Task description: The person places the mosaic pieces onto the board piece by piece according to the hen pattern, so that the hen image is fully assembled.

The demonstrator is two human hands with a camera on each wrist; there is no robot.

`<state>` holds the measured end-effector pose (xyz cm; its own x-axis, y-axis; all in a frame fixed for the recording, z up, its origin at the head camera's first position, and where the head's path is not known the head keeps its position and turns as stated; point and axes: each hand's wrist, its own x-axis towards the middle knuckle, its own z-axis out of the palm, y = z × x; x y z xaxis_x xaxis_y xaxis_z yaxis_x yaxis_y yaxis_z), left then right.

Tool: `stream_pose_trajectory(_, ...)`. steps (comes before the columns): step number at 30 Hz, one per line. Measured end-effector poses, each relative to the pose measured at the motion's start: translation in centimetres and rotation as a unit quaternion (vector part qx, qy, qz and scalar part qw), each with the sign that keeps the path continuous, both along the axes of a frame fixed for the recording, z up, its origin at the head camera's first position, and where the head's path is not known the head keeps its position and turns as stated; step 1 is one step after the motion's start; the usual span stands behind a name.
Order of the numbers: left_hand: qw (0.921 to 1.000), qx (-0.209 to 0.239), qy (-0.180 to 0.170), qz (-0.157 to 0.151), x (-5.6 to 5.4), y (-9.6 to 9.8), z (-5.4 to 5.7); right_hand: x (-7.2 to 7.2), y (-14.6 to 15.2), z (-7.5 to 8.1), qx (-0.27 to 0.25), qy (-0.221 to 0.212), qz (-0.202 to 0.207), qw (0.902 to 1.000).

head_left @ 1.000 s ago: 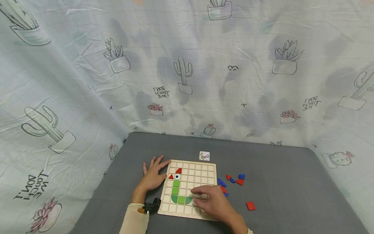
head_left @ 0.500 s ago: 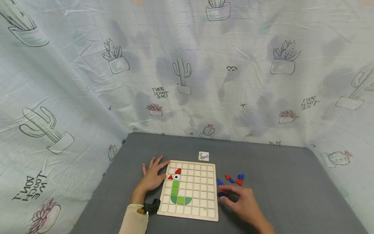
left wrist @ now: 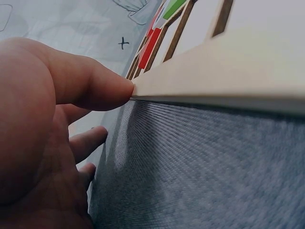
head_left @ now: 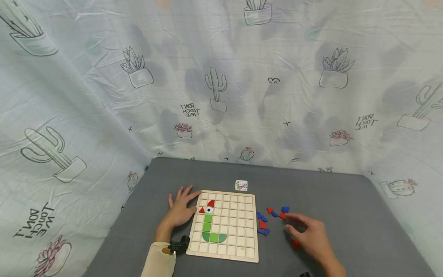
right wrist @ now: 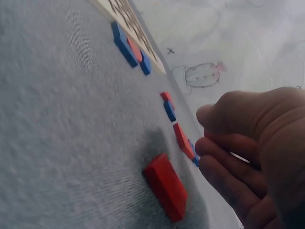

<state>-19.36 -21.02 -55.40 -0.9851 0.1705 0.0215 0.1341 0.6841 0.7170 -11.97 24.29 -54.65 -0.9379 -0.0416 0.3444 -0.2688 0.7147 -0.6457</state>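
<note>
A wooden grid board (head_left: 236, 239) holds green squares and rounded green pieces, a round eye piece (head_left: 209, 210), a red triangle (head_left: 202, 210) and a red curved piece (head_left: 211, 203). My left hand (head_left: 180, 209) lies at its left edge, fingers spread; the left wrist view shows the thumb (left wrist: 95, 83) touching the board's rim. My right hand (head_left: 309, 234) hovers right of the board, fingers slightly bent, thumb apart from them, nothing seen between. Partly beneath it sits a red square (right wrist: 167, 186). Beyond its fingertips lies a red piece (head_left: 282, 216), partly covered in the head view.
Blue pieces (head_left: 264, 232) and a red piece (head_left: 263, 224) lie along the board's right edge. Farther off are a red triangle (head_left: 270, 210) and more blue pieces (head_left: 285, 209). A small pattern card (head_left: 241, 185) lies behind the board. A printed curtain (head_left: 221, 115) surrounds the grey table (head_left: 328, 196).
My right hand has moved right, from over the board past the blue and red pieces to above the red square. My left hand has stayed at the board's edge.
</note>
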Motion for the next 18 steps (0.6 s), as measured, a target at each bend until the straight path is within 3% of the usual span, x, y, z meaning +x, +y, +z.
stream_pose_trajectory(6, 1.0, 0.003, 0.001, -0.004, 0.0, -0.1, 0.0, -1.0, 0.0, -0.5, 0.048, 0.004, -0.025, 0.9986)
stream_pose_trajectory(18, 1.0, 0.0, -0.001, 0.0, 0.0, 0.0, -0.1, -2.8, -1.5, -0.9, 0.051, 0.007, -0.007, 0.9987)
